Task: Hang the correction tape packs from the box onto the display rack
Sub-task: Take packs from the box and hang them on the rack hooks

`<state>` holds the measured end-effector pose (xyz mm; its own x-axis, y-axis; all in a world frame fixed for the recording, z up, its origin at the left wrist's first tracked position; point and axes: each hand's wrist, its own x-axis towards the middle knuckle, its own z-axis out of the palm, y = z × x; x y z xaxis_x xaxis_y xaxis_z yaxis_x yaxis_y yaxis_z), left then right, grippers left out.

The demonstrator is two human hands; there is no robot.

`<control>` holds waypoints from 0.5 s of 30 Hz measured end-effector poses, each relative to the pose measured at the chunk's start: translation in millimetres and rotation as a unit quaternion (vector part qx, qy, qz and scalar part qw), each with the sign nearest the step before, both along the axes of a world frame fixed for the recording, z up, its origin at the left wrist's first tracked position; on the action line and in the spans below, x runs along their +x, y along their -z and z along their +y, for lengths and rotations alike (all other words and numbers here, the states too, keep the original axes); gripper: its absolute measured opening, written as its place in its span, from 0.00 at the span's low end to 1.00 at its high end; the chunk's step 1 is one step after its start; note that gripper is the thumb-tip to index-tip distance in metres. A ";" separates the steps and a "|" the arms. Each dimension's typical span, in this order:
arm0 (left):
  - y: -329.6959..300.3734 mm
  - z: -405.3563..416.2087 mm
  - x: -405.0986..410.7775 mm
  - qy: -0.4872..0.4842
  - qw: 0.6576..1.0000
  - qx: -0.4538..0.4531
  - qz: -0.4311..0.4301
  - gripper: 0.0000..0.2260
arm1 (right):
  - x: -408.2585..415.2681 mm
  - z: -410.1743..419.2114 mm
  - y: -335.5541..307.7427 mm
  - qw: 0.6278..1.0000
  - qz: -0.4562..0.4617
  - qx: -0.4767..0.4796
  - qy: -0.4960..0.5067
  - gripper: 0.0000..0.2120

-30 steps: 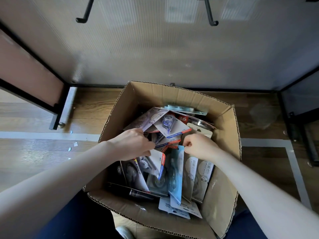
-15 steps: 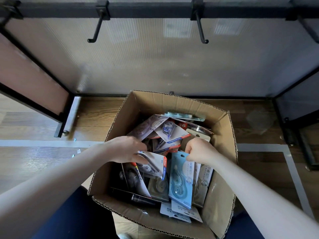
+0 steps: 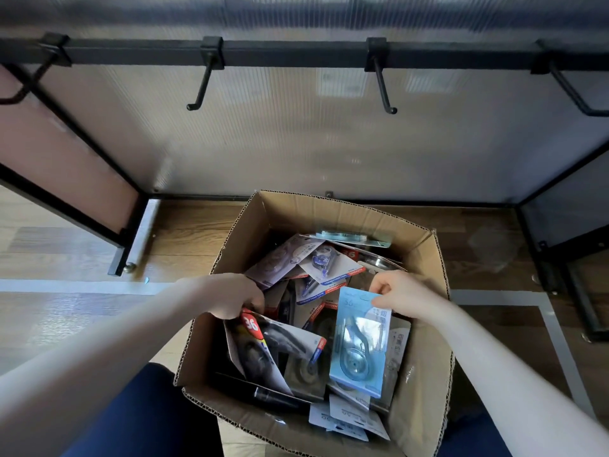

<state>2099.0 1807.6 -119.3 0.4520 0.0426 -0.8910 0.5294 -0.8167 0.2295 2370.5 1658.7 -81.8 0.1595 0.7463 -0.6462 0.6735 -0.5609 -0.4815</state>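
since a second ago both hands have lifted packs partway clear of the box (image 3: pixel 425 384): right hand (image 3: pixel 400 296) pinches the blue pack (image 3: pixel 361 341) by its top, left hand (image 3: pixel 232 300) grips the red-labelled pack (image 3: pixel 270 344), hooks (image 3: pixel 384 90) empty above.

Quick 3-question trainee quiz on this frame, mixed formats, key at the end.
1. True or false: a pack already hangs on one of the rack hooks.
2. Which hand pinches the light blue pack by its top edge? A) left hand B) right hand C) both
3. Fill in: the red-cornered pack held by the left hand shows the number ___.

Key: 1 false, the visible hooks are bare; 2 B; 3 36.
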 end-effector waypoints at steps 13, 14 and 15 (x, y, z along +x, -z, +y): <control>-94.8 -5.7 12.7 -0.244 0.918 0.073 -0.305 0.07 | 10.5 8.4 -30.8 0.997 0.012 0.071 0.031 0.11; -97.1 -6.0 14.5 -0.242 0.912 0.089 -0.319 0.07 | 11.1 8.0 -32.6 0.996 0.008 0.078 0.033 0.11; -99.4 -6.1 15.5 -0.234 0.909 0.110 -0.328 0.07 | 11.5 7.4 -33.2 0.996 0.001 0.084 0.034 0.11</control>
